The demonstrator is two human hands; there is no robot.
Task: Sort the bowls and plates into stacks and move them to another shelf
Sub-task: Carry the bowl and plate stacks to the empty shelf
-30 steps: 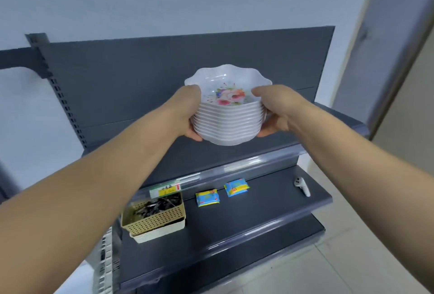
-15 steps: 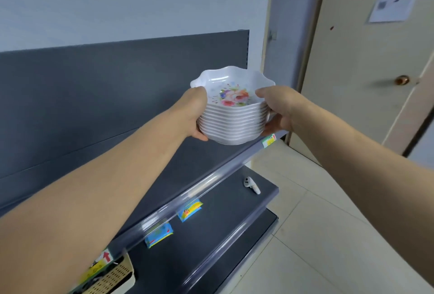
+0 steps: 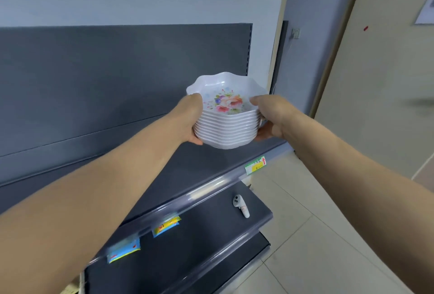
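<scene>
A stack of several white scalloped bowls (image 3: 226, 130), the top one printed with flowers inside, is held up in the air in front of me. My left hand (image 3: 191, 118) grips its left side and my right hand (image 3: 270, 117) grips its right side, thumbs over the rim and fingers underneath. The stack hangs just above the right end of the dark grey upper shelf (image 3: 192, 169), not touching it.
Below is a second grey shelf (image 3: 258, 206) with a white controller (image 3: 240, 205) and two small colourful packets (image 3: 165, 225). A green and yellow price tag (image 3: 255, 164) sits on the upper shelf's clear front rail. Tiled floor and a beige door lie to the right.
Both hands have carried the bowl stack rightward along the shelf unit toward its right end. The basket on the lower shelf has slid out of view at the left. The grip is unchanged.
</scene>
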